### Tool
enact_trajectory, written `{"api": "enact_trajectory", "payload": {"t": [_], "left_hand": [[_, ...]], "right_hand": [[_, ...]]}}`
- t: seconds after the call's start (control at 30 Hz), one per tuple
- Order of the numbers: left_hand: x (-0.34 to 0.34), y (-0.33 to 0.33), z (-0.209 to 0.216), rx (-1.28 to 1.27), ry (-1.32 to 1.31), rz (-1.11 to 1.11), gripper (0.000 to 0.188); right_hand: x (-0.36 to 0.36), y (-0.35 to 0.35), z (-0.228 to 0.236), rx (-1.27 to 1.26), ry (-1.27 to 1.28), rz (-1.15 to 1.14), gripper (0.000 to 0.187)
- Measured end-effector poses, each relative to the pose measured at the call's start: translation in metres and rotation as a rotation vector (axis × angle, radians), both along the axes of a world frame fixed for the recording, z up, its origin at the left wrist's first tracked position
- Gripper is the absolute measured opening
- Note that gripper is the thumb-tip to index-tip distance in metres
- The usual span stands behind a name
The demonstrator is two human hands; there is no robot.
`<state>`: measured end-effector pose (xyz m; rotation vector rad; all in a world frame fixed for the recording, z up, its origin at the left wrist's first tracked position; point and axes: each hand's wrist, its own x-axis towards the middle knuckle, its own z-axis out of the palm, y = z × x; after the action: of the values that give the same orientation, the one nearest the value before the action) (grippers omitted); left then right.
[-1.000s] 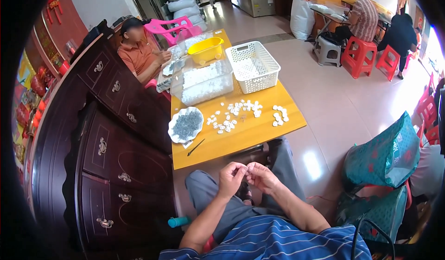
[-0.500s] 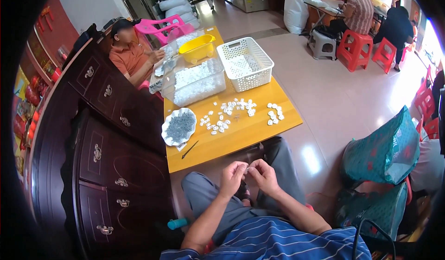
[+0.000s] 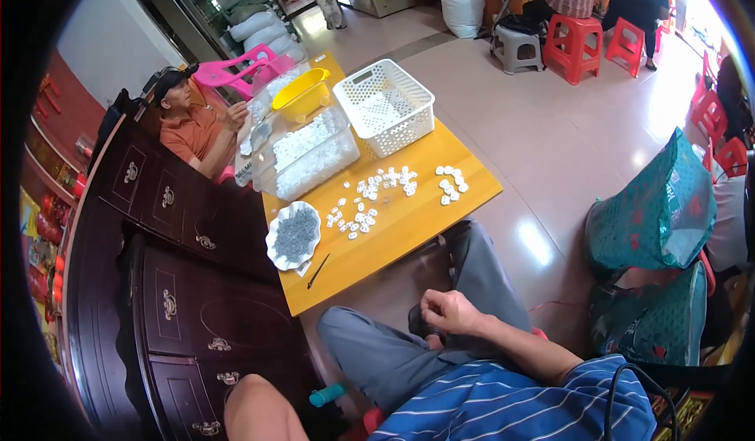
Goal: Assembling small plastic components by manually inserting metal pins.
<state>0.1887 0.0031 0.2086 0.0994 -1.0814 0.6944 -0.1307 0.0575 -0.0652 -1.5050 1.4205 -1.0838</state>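
My right hand (image 3: pixel 448 312) is above my lap, its fingers curled closed; whatever they hold, if anything, is hidden. Of my left arm only the bent forearm (image 3: pixel 262 413) shows at the lower left, and the hand itself is outside the picture. In front of me, on the yellow wooden table (image 3: pixel 393 248), lies a loose spread of small white plastic pieces (image 3: pixel 366 189). A separate group of white pieces (image 3: pixel 451 185) sits near the right edge. To the left is a white scalloped dish (image 3: pixel 272 240) heaped with small grey parts (image 3: pixel 296 234). A thin dark tool (image 3: pixel 318 271) lies beside it.
Farther back stand a clear bin (image 3: pixel 346 162) of white pieces, a yellow basket (image 3: pixel 301 99) and a white perforated basket (image 3: pixel 401 136). A co-worker (image 3: pixel 193 126) sits at the table's left. Dark drawers (image 3: pixel 177 244) flank my left; teal bags (image 3: pixel 637 228) are at my right.
My hands have parted from their pinch on a tiny pale piece. The left has swung out of the picture, its forearm raised; the right stays over my lap. The view has shifted.
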Motion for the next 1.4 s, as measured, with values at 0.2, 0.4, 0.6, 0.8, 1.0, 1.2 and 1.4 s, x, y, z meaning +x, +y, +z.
{"api": "enact_trajectory", "payload": {"t": [0.2, 0.4, 0.6, 0.8, 1.0, 1.2, 1.4], "left_hand": [[0.009, -0.014, -0.058, 0.084, -0.042, -0.095, 0.048], [-0.042, -0.025, -0.071, 0.147, -0.08, -0.152, 0.038], [-0.073, -0.03, -0.065, 0.232, -0.19, -0.182, 0.028], [-0.091, -0.023, -0.05, 0.365, -0.332, -0.129, 0.022], [-0.111, -0.029, -0.056, 0.589, -0.525, -0.14, 0.022], [-0.17, -0.099, -0.157, 1.479, -0.784, -0.452, 0.029], [-0.179, -0.151, -0.235, 1.548, -0.971, -0.036, 0.048]], "right_hand": [[0.0, 0.001, 0.003, 0.0, 0.036, 0.05, 0.012], [-0.004, -0.006, 0.005, -0.058, 0.039, 0.048, 0.013], [-0.008, -0.003, 0.006, -0.016, 0.045, 0.053, 0.013], [-0.009, 0.0, 0.012, 0.051, -0.066, 0.053, 0.012], [-0.021, -0.009, 0.002, 0.12, -0.295, -0.138, 0.006], [-0.03, -0.016, 0.002, 0.142, -0.572, -0.259, 0.006], [-0.028, -0.017, 0.002, 0.226, -0.748, -0.251, 0.011]]}}
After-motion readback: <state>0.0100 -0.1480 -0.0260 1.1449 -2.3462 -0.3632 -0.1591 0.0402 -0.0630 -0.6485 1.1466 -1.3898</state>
